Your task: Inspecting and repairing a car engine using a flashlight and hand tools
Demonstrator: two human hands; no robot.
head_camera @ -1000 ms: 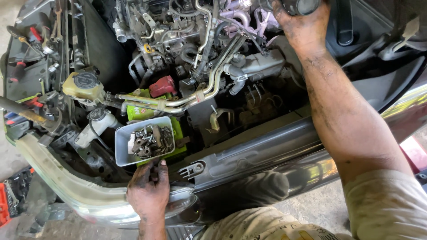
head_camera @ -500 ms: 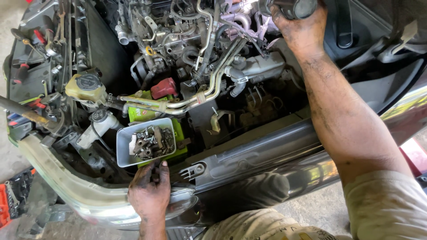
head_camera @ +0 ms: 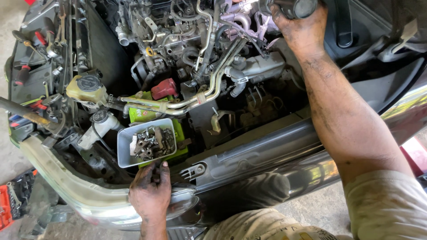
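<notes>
My left hand is low in the head view, on the car's front edge. Its fingertips touch the near rim of a grey tray filled with several bolts and nuts. Whether the fingers pinch a small dark piece is unclear. The tray sits on a green battery in the open engine bay. My right hand reaches to the top of the view and is closed around a dark round cylindrical part above the engine.
Metal pipes cross the bay beside a red cap and a yellowish fluid reservoir. Screwdrivers lie at the left. A red tool case rests on the ground. The bumper curves below.
Both hands stay almost where they were; only the view has shifted slightly.
</notes>
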